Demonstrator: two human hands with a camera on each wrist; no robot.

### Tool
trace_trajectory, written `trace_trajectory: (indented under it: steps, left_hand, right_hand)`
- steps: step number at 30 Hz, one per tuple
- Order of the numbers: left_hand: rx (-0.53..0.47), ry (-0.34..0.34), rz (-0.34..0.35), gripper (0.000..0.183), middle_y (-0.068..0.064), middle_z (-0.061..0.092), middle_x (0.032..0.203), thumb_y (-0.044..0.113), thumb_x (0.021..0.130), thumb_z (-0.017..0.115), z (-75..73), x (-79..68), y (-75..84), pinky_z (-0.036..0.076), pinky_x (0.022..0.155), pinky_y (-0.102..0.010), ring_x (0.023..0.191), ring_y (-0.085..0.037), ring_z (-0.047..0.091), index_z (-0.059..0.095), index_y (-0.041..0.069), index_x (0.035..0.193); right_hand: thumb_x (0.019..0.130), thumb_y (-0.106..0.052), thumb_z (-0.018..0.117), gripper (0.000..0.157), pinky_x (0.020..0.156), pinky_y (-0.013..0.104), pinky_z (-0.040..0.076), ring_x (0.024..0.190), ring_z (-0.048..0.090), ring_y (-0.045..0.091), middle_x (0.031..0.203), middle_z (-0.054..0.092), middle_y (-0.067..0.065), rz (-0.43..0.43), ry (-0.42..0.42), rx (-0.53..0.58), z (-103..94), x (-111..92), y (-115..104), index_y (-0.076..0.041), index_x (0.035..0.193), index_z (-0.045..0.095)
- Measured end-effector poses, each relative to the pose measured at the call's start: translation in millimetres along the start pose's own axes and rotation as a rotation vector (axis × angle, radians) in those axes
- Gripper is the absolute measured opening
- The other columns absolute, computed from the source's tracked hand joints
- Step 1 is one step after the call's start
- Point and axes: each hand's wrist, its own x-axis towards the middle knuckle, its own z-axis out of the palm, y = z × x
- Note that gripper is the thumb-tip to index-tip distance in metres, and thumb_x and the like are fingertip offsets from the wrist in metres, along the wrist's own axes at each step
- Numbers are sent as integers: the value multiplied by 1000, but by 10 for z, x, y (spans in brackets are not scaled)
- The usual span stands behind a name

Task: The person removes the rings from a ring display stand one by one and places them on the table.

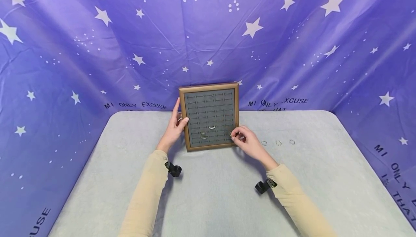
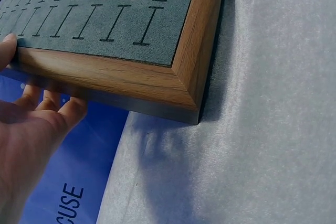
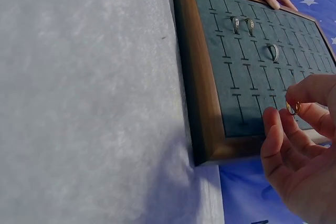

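A wood-framed ring display board [image 1: 211, 103], its dark grey pad cut with rows of slots, stands tilted up on the table. My left hand [image 1: 172, 130] grips its left side, thumb on the front of the frame and fingers [image 2: 73, 109] behind. By the lower right part of the pad, my right hand [image 1: 248, 141] pinches a gold ring [image 3: 293, 107] between thumb and forefinger, close over the slots. Three rings sit in the slots: a silver ring [image 3: 273, 52] and, lower and further left, a pair, one ring [image 3: 235, 23] beside another ring [image 3: 250, 26].
Right of the board, three more rings lie in a row on the pale table [image 1: 211, 193]: a near ring [image 1: 264, 143], a middle ring [image 1: 278, 143] and a far ring [image 1: 292, 142]. A purple star-printed curtain [image 1: 211, 42] hangs behind the board and along both sides.
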Motion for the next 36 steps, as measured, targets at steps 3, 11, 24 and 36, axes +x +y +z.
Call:
trace_trajectory:
  steps: [3, 11, 24, 36]
  left_hand:
    - [3, 0, -4, 75, -22, 51, 114, 8, 101, 50, 6, -3, 1, 37, 67, -33, 78, -26, 45, 2, 23, 157]
    - [-16, -1, 4, 76, -25, 50, 121, 8, 101, 48, -30, 49, -160, 37, 67, -40, 79, -27, 47, 1, 28, 157]
    - [37, 36, 1, 74, -20, 50, 122, 18, 102, 51, -11, 62, -293, 37, 68, -32, 83, -24, 48, 5, 43, 154]
    - [43, 2, 4, 74, -24, 49, 119, 6, 101, 48, 17, -9, 6, 37, 66, -31, 79, -25, 45, 0, 19, 157]
  right_hand:
    - [88, 6, 63, 8, 69, 31, 49, 80, 58, 26, 98, 58, 15, 21, -6, -2, -39, -53, -92, 4, 95, 63]
    - [89, 3, 63, 8, 62, 26, 48, 69, 58, 21, 98, 58, 12, 66, -2, -9, -81, -162, 104, 1, 97, 64]
    - [88, 5, 63, 9, 50, 26, 47, 62, 55, 19, 94, 57, 13, 111, 14, -1, -222, -317, 261, 2, 97, 63]
    - [87, 5, 63, 9, 48, 26, 45, 62, 52, 13, 91, 57, 10, 116, 26, -53, -372, -450, 401, 0, 94, 64]
